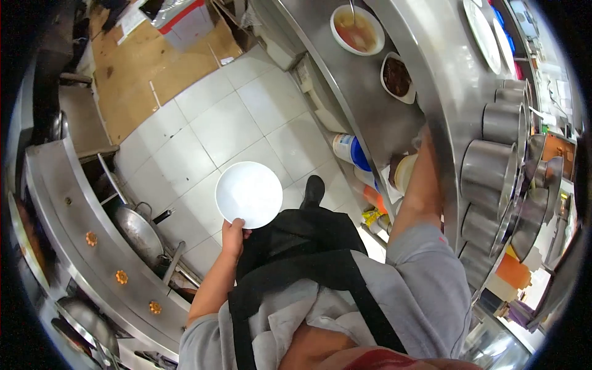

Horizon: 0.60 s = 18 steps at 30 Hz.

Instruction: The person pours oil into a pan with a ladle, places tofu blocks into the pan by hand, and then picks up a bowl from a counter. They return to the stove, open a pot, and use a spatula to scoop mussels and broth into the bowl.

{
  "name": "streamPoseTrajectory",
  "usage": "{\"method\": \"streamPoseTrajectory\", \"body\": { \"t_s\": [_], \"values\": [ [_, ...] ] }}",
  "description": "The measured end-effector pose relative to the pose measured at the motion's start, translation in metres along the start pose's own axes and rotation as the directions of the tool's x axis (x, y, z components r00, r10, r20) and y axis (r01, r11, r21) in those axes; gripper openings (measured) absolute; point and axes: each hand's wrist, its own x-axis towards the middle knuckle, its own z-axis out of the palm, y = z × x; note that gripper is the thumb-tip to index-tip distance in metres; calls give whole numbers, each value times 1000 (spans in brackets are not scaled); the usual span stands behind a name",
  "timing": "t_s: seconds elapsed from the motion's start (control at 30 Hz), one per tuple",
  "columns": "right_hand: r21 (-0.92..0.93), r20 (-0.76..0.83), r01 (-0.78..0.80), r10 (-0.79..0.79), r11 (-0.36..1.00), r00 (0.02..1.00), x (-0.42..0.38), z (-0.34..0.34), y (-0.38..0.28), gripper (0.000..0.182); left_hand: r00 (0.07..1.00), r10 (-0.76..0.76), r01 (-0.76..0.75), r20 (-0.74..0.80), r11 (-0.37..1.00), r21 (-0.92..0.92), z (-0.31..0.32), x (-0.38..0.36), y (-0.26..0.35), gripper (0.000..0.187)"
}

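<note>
My left hand holds a round white plate by its near rim, thumb on top, out over the floor in front of my apron. Nothing lies on the plate. My right arm reaches in under the upper steel shelf on my right, and my right hand is mostly hidden by the shelf edge and smeared. Close to it stands a pale round tub. Farther along the same steel counter are a small white dish of dark red-brown sauce and a white bowl of orange liquid with a spoon.
To my left runs a steel stove front with orange knobs and a wok. Steel pots and white plates line the upper right shelf. Below the counter is a blue-lidded tub. Flattened cardboard covers the floor ahead.
</note>
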Motion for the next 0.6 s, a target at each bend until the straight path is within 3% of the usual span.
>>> {"method": "streamPoseTrajectory", "body": {
  "t_s": [0.13, 0.2, 0.27, 0.3, 0.37, 0.4, 0.43, 0.47, 0.5, 0.53, 0.6],
  "values": [
    [106, 42, 122, -128, 987, 991, -69, -18, -11, 47, 995, 9, -15, -97, 998, -58, -8, -33, 16, 32],
    [172, 91, 226, -244, 959, 965, -114, -28, -20, 46, 1000, -1, -1, -28, 996, -90, -21, -49, 17, 34],
    [250, 147, 366, -409, 896, 901, -161, -42, -33, 46, 994, 55, -70, -90, 983, -170, -28, -74, 27, 37],
    [74, 37, 650, -654, 756, 756, -167, -23, -24, 41, 995, 40, -56, -93, 983, -175, -32, -84, 32, 37],
    [189, -115, 870, -870, 456, 480, -215, -25, -43, 18, 992, 41, -69, -123, 969, -237, -43, -100, 38, 37],
    [264, -84, 921, -945, 285, 316, -233, -27, -55, 14, 983, 59, -107, -172, 952, -286, -49, -110, 44, 37],
    [348, -129, 922, -966, 169, 226, -255, -25, -65, 14, 983, 68, -115, -172, 953, -279, -56, -120, 52, 35],
    [501, 53, 840, -976, 208, 210, -277, -33, -82, 16, 982, 79, -123, -169, 956, -266, -65, -128, 60, 34],
    [566, -84, 821, -985, 76, 149, -305, -40, -97, 18, 977, 153, -188, -146, 945, -269, -77, -133, 66, 33],
    [616, -81, 788, -993, 15, 82, -321, -36, -108, 21, 969, 172, -219, -178, 931, -292, -88, -143, 76, 33],
    [640, 3, 768, -1000, 18, 20, -346, -27, -130, 24, 966, 192, -232, -173, 940, -251, -110, -159, 101, 33]
  ]
}}
